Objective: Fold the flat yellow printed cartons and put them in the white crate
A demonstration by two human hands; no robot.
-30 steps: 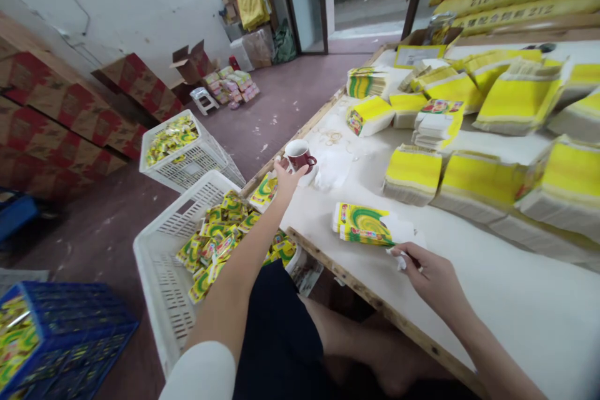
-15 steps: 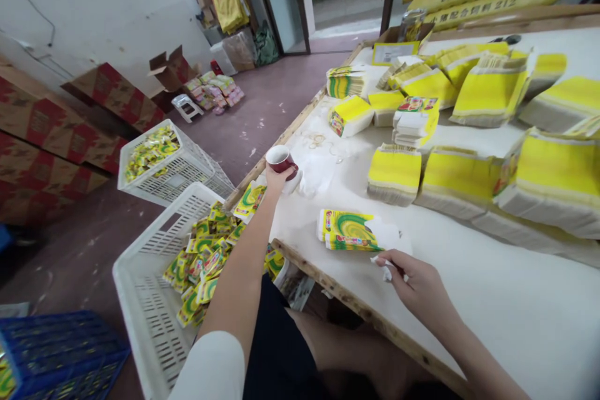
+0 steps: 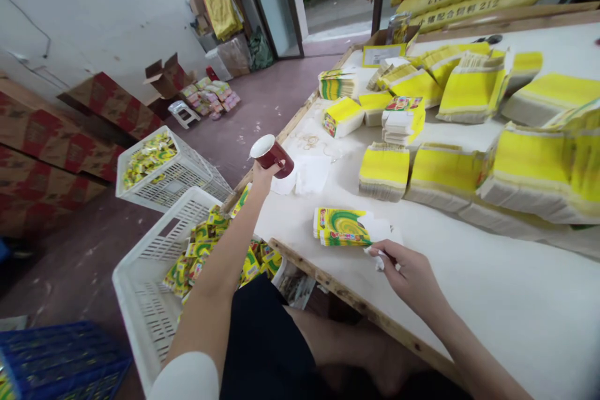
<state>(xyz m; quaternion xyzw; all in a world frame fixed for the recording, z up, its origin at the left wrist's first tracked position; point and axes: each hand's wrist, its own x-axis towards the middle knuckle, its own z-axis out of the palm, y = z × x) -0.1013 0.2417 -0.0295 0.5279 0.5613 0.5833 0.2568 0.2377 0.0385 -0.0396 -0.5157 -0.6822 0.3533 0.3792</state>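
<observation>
My left hand grips a dark red mug with a white inside and holds it tilted above the table's left edge. My right hand rests on the white table and pinches a small white scrap between its fingers. Just left of that hand lies a small stack of green and yellow printed packets. A white cloth or paper lies on the table below the mug.
Many stacks of yellow packets cover the far table. A white crate of green-yellow packets stands by my left knee, another behind it. A blue crate sits bottom left; red-brown cartons line the wall.
My left hand closed on the mug and lifted it off the table, tilting it. The right hand stayed by the packet stack with the scrap.
</observation>
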